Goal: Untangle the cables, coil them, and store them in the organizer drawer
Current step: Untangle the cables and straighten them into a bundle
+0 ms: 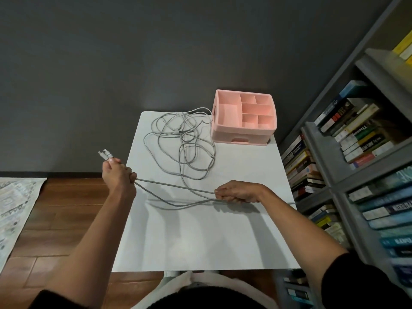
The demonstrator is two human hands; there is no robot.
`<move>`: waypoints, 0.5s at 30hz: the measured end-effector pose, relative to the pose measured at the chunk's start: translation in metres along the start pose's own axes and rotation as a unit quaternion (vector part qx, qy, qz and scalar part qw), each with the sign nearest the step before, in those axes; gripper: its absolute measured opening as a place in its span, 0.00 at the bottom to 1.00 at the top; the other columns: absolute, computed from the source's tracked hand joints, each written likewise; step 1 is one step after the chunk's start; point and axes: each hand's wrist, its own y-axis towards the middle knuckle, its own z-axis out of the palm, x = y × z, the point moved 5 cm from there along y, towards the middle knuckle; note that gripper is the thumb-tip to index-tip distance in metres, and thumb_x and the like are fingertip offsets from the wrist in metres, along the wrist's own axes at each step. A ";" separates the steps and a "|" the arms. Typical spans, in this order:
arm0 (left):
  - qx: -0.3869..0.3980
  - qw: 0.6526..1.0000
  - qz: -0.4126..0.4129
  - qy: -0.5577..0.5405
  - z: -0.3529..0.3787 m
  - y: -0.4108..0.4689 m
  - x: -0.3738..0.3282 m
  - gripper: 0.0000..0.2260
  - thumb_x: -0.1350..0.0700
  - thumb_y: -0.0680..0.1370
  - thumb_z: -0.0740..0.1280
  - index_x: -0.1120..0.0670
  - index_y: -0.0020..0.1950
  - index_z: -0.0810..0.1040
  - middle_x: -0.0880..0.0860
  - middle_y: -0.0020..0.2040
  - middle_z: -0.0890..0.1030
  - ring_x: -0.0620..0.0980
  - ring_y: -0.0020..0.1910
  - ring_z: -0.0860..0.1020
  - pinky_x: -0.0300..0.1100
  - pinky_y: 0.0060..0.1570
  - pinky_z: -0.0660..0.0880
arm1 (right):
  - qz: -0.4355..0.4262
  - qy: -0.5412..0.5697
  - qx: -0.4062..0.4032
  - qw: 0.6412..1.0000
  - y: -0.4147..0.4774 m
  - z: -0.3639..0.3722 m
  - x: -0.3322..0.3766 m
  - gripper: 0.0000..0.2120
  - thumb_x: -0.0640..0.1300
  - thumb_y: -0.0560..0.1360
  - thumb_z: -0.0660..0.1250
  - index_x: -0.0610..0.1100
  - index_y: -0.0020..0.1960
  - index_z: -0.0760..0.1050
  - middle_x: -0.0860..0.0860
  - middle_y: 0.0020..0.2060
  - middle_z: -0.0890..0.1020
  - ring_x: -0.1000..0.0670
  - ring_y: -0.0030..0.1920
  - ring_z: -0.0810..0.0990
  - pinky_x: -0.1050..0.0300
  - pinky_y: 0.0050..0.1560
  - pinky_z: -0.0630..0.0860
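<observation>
A tangle of grey cables [182, 141] lies on the far half of the white table [200, 237]. My left hand [118, 172] grips a cable at the table's left edge, and white plug ends [105, 154] stick up above its fingers. Two strands [174, 186] run from it across the table to my right hand [236, 191], which grips them near the right side. A short length trails past that hand toward the right edge. The pink organizer [244, 118] stands at the far right corner, its top compartments showing and its front drawer [240, 139] shut.
A grey bookshelf [356, 152] packed with books stands close along the table's right side. Dark wall lies behind the table. Wooden floor [55, 208] and a patterned rug [15, 208] are on the left.
</observation>
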 end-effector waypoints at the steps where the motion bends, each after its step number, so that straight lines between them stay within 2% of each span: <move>1: -0.002 1.000 0.002 0.009 0.000 -0.001 0.002 0.15 0.55 0.83 0.48 0.51 0.37 0.63 0.50 0.30 0.58 0.43 0.22 0.58 0.32 0.20 0.56 | 0.003 -0.006 -0.004 1.000 -0.003 -0.003 -0.005 0.15 0.51 0.81 0.58 0.47 0.38 0.69 0.56 0.24 0.62 0.55 0.26 0.56 0.61 0.27 0.54; 6: -0.002 0.999 0.014 0.032 -0.001 -0.001 0.004 0.15 0.55 0.84 0.49 0.51 0.38 0.63 0.50 0.30 0.58 0.43 0.24 0.58 0.32 0.20 0.58 | 0.016 -0.010 -0.031 0.999 -0.012 -0.015 -0.026 0.15 0.49 0.81 0.58 0.48 0.36 0.70 0.53 0.26 0.62 0.54 0.28 0.57 0.62 0.27 0.55; 9: -0.003 0.998 0.027 0.053 -0.002 0.000 0.005 0.14 0.55 0.84 0.48 0.51 0.38 0.63 0.50 0.30 0.59 0.44 0.26 0.59 0.34 0.22 0.59 | 0.038 -0.036 -0.042 0.998 -0.014 -0.017 -0.034 0.16 0.50 0.81 0.58 0.49 0.35 0.71 0.54 0.24 0.64 0.54 0.27 0.57 0.61 0.27 0.56; 13: 0.004 0.992 0.072 0.102 -0.005 0.003 0.004 0.14 0.55 0.84 0.49 0.50 0.39 0.63 0.50 0.31 0.62 0.44 0.26 0.61 0.35 0.24 0.62 | 0.051 -0.121 -0.060 0.990 -0.007 -0.018 -0.036 0.16 0.49 0.80 0.60 0.49 0.34 0.73 0.54 0.27 0.69 0.55 0.26 0.62 0.62 0.29 0.60; 15: 0.033 0.984 0.104 0.140 0.002 0.000 0.003 0.13 0.54 0.84 0.49 0.49 0.39 0.63 0.49 0.31 0.63 0.43 0.26 0.62 0.35 0.24 0.62 | 0.056 -0.155 -0.067 0.984 0.001 -0.015 -0.031 0.16 0.50 0.80 0.61 0.49 0.35 0.74 0.53 0.28 0.72 0.55 0.28 0.65 0.60 0.31 0.62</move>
